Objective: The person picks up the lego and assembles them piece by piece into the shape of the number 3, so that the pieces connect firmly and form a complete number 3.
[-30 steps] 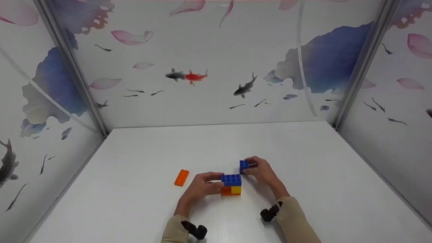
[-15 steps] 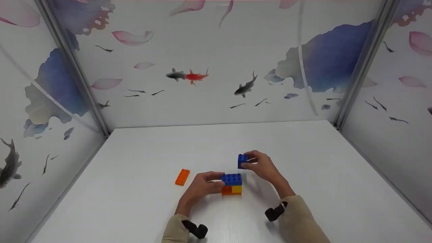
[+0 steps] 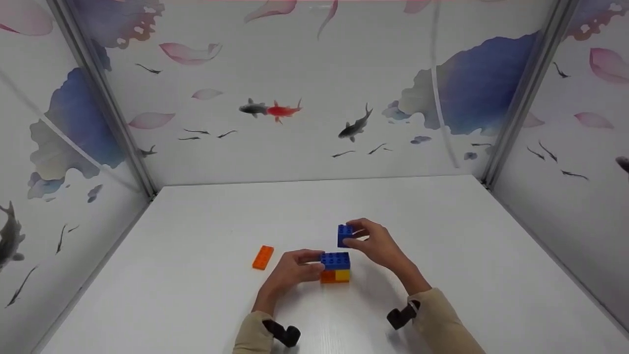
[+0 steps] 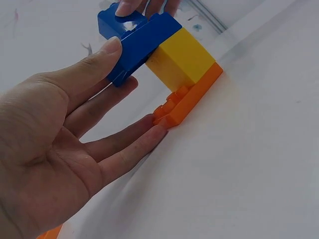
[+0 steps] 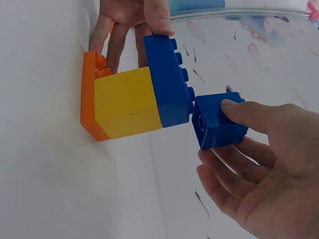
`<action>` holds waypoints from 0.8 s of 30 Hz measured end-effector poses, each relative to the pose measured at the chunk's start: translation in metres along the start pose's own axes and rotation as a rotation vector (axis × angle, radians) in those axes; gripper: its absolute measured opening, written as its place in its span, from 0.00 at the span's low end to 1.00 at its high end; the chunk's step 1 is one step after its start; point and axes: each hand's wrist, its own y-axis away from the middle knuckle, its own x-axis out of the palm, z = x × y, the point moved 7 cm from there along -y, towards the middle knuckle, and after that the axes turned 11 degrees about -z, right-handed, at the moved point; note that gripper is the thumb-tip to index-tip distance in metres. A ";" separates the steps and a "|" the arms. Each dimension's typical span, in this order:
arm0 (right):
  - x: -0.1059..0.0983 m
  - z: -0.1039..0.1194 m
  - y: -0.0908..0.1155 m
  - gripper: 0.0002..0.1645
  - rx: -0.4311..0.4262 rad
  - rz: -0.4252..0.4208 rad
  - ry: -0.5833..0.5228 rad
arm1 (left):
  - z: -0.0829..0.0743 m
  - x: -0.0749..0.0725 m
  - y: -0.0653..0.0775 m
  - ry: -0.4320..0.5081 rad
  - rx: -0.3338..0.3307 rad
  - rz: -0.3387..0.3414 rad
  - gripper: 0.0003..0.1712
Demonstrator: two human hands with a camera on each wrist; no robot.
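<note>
Evidently both hands are busy at the counter (image 3: 417, 211), their forearms coming in from the near edge in tan sleeves (image 3: 444, 319). The left hand (image 3: 291, 271) sits low and turned inward, its grip pinching the long blue brick (image 3: 335, 260), thumb on the near side, a finger on the far; the lower fingers reach the end of the orange base (image 5: 88, 94). A yellow block (image 5: 127, 102) stands on that base beneath the long blue brick, whose left end juts over uncovered studs. The right hand (image 3: 377, 242) is raised and angled in from the right, its grip grasping the small blue block (image 3: 342, 233) between thumb and fingers. That block hangs just apart from the stack, near its far side, hollow underside towards the studs. Off to the left, an orange plate (image 3: 263, 257) lies flat, studs up.
</note>
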 end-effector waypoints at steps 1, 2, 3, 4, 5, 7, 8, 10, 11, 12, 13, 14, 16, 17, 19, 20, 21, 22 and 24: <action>0.000 0.001 0.001 0.26 -0.008 0.001 0.001 | 0.000 0.000 0.000 -0.001 -0.003 -0.002 0.32; 0.000 0.001 0.001 0.27 -0.010 0.003 -0.002 | -0.001 0.000 0.001 -0.002 0.000 -0.002 0.32; 0.000 0.002 0.002 0.27 -0.012 0.006 -0.005 | -0.001 -0.001 0.001 -0.001 -0.003 -0.003 0.32; 0.000 0.002 0.003 0.26 -0.015 0.009 -0.008 | -0.002 -0.001 0.001 0.000 -0.001 -0.003 0.32; 0.000 0.002 0.003 0.26 -0.017 0.013 -0.012 | -0.002 -0.001 0.001 0.001 0.001 -0.003 0.31; 0.000 0.002 0.005 0.25 -0.022 0.031 -0.021 | -0.003 0.000 0.001 0.005 0.007 0.001 0.31; 0.000 0.001 0.006 0.25 -0.021 0.042 -0.026 | -0.002 0.000 0.001 0.008 0.009 0.004 0.31; 0.000 0.001 0.008 0.24 -0.033 0.066 -0.032 | -0.002 0.000 0.001 0.008 0.016 0.007 0.31; 0.000 0.001 0.009 0.24 -0.043 0.077 -0.035 | -0.002 0.000 0.001 0.007 0.016 0.008 0.31; 0.001 0.001 0.009 0.24 -0.055 0.089 -0.038 | -0.001 0.001 0.001 0.014 0.015 0.009 0.31; 0.001 0.001 0.010 0.23 -0.065 0.100 -0.040 | -0.001 0.001 0.001 0.020 0.015 0.011 0.30; 0.001 0.001 0.011 0.23 -0.073 0.110 -0.045 | -0.001 0.001 0.001 0.023 0.015 0.012 0.30; 0.002 0.001 0.012 0.24 -0.086 0.131 -0.049 | -0.001 0.001 0.002 0.027 0.019 0.014 0.29; 0.002 0.000 0.012 0.24 -0.090 0.140 -0.049 | 0.000 0.001 0.002 0.028 0.020 0.016 0.29; 0.002 0.000 0.013 0.24 -0.091 0.155 -0.046 | -0.001 0.001 0.002 0.020 0.026 0.016 0.29; 0.002 0.000 0.013 0.24 -0.091 0.162 -0.046 | -0.001 0.001 0.002 0.011 0.029 0.014 0.29; 0.002 -0.001 0.013 0.24 -0.092 0.169 -0.044 | -0.001 0.001 0.002 0.003 0.033 0.010 0.29; 0.002 0.000 0.013 0.24 -0.095 0.174 -0.043 | -0.001 0.001 0.002 -0.003 0.034 0.007 0.29; 0.002 0.000 0.013 0.24 -0.102 0.185 -0.043 | -0.002 0.001 0.002 -0.004 0.035 0.005 0.30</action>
